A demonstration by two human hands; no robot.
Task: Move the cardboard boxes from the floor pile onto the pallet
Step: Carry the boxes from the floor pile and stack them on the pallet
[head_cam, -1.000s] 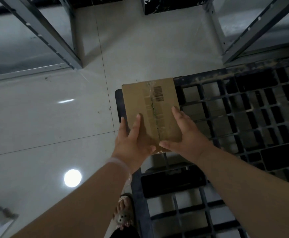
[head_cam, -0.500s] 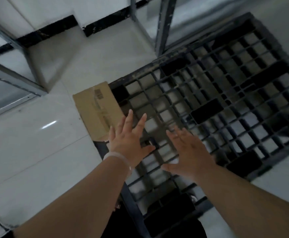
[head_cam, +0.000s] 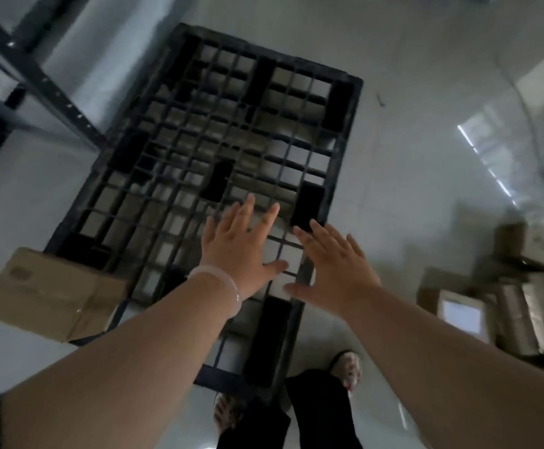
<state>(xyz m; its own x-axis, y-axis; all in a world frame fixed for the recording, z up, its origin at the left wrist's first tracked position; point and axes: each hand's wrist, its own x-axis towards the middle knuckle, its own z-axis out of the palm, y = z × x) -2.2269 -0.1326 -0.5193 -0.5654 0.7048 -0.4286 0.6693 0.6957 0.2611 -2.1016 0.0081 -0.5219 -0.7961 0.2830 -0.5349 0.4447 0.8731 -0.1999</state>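
Both hands were empty here: our left hand [head_cam: 241,251] and right hand [head_cam: 338,270] hovered side by side over the near right part of the pallet [head_cam: 180,163], fingers straight and fanned, palms down, gripping nothing. One box [head_cam: 50,293] sat at the pallet's near left corner, and it looked to us to overhang the pallet's edge. The pile of boxes [head_cam: 503,303] lay on the floor off the pallet's right side, well apart from our right hand and farther again from our left. By our reckoning the step in hand was fetching the next box. Doing it well meant swinging out to the pallet's right, taking a single box with a hand on each opposite side, carrying it level, and setting it flush beside the first one, fully on the grid rather than hanging off the rim. That corner box was well apart from our left hand too.
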